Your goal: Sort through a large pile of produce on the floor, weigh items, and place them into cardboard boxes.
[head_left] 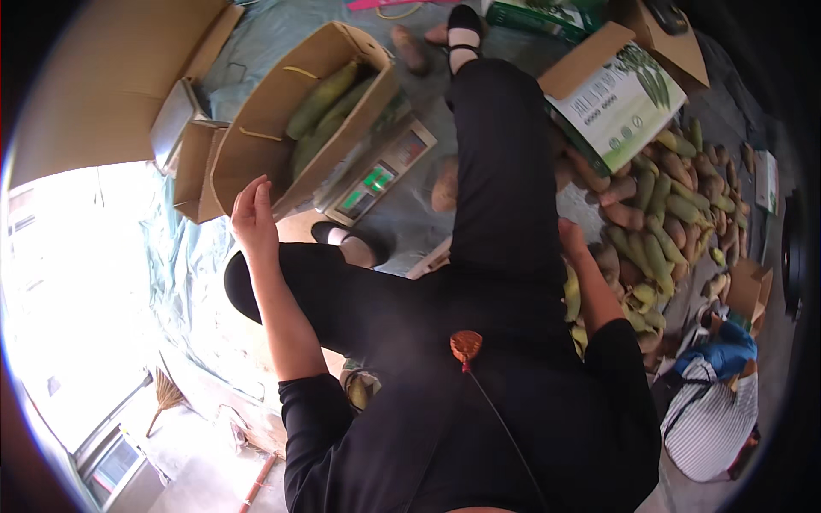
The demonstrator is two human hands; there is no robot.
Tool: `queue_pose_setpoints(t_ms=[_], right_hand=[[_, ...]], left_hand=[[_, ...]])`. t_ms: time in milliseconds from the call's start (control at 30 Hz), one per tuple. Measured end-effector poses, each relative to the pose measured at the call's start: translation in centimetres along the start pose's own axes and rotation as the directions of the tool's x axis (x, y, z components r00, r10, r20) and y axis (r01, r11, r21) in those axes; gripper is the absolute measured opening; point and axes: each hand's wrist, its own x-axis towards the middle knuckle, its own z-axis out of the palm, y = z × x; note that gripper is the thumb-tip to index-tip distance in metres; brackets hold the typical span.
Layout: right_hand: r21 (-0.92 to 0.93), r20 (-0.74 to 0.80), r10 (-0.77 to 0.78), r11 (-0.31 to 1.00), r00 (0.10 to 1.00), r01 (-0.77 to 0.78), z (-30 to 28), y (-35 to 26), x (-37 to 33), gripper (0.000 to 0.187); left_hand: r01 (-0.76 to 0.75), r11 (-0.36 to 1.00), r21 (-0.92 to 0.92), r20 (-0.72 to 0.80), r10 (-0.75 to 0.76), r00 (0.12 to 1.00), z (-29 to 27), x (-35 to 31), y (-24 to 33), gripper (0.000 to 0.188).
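Observation:
My left hand (255,214) is at the near left corner of an open cardboard box (244,167). Its fingers are stretched out and hold nothing visible; whether they touch the box wall I cannot tell. Inside the box lie long green vegetables (325,98) that look like radishes. The box is beside or on a scale (363,190) with a lit green display. My right hand (570,235) reaches down beside my right thigh, next to a large heap of green and brownish radishes (658,231). The thigh hides most of its fingers.
A printed white and green carton (620,107) leans over the back of the heap. Loose radishes (410,50) lie near my foot. On the right, another person in a striped garment (714,419) bends beside a small cardboard box (748,291). A broom (167,393) is at the lower left.

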Motion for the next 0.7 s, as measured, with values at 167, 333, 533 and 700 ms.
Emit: queue_pose_setpoints(t_ms=[167,333,533,700], right_hand=[[0.318,-0.103,0.252,0.925,0.962,-0.208,-12.4,-10.4,4.4,0.023],[0.321,-0.296,0.019,0.944,0.955,0.080,-22.2,-20.9,11.4,0.026],[0.159,-0.262,-0.350,0.904,0.900,0.397,-26.6,-34.5,19.0,0.023],[-0.220,0.108,-0.344,0.907,0.933,0.360,-23.5,-43.8,24.3,0.030]], left_hand=[[0.197,0.974,-0.108,-0.114,-0.209,0.971,-4.8,0.7,1.5,0.022],[0.348,0.936,0.051,-0.133,-0.339,0.931,-8.6,2.8,-1.8,0.032],[0.502,0.827,0.252,-0.083,-0.498,0.863,-10.5,3.2,-5.2,0.048],[0.497,0.703,0.508,0.234,-0.668,0.706,-9.4,4.8,-6.5,0.055]])
